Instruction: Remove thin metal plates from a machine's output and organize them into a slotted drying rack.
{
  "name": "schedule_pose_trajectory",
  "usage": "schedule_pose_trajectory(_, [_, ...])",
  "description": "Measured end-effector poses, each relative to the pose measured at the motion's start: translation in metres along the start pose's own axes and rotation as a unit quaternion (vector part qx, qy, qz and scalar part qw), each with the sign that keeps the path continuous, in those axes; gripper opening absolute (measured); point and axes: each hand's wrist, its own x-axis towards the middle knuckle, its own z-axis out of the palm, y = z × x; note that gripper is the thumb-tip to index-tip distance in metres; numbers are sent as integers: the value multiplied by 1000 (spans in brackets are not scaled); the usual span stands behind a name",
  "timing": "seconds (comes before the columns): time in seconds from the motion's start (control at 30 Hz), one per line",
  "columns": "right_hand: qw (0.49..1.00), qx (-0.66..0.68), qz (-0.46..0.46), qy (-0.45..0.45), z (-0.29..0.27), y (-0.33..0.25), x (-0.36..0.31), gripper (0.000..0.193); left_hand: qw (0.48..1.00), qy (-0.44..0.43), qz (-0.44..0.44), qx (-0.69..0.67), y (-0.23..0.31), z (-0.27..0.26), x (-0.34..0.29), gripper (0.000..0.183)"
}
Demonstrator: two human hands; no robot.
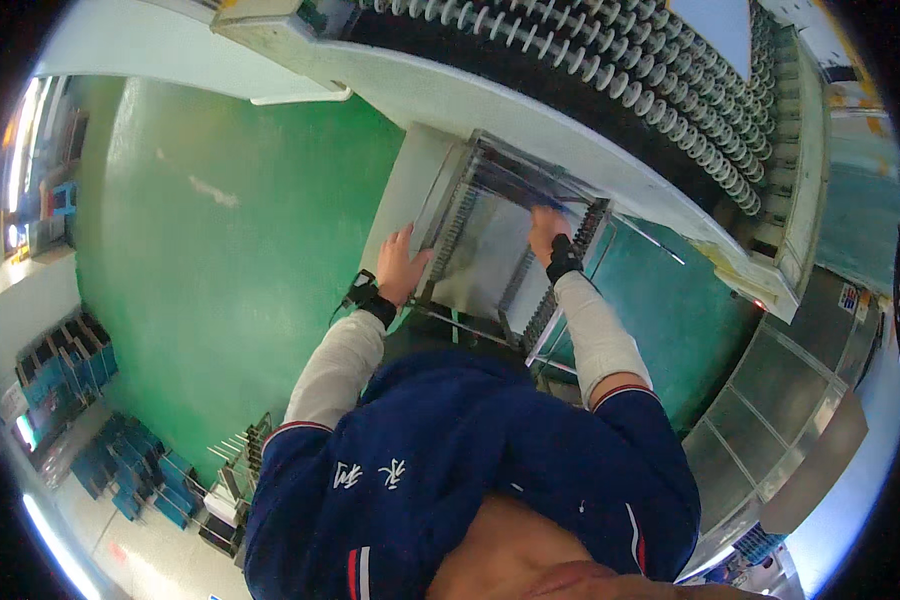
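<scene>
In front of me stands a metal rack with toothed, slotted side rails. A flat, pale grey panel shows between its sides. My left hand lies at the rack's left side, fingers apart and holding nothing. Over the far right part of the rack is my right hand, its fingers curled together. Whatever they grip, if anything, is hidden and slightly blurred. Each wrist wears a black strapped device, and white sleeves cover my forearms.
A conveyor machine with rows of white roller discs runs beyond the rack, its pale wall close to it. Metal-framed panels stand at right. Blue racks and a pronged stand are at lower left. The floor is green.
</scene>
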Motion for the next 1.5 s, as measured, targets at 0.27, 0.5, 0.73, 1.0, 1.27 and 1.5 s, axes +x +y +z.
schedule_pose_trajectory(0.27, [999, 33, -14, 12, -45, -18, -14, 9, 996, -38, -55, -66, 1, -6, -9, 65])
schedule_pose_trajectory(0.5, [977, 103, -119, 144, -181, -71, -34, 8, 999, 8, -41, 21, -4, -4, -10, 70])
schedule_pose_trajectory(0.73, [904, 404, 122, 72, -304, -89, -34, 11, 946, -68, 43, -314, 129, -50, 5, 59])
schedule_pose_trajectory(1.0, [825, 530, 129, 145, -333, -52, 20, 24, 821, -145, 16, -553, 213, -115, 59, 34])
schedule_pose_trajectory(1.27, [811, 497, 188, 244, -359, 74, 55, 35, 903, -66, 109, -411, 227, -183, 152, 37])
schedule_pose_trajectory(1.5, [925, -2, 28, 380, -354, 39, 43, 49, 903, 253, 337, 86, 249, -172, 172, 66])
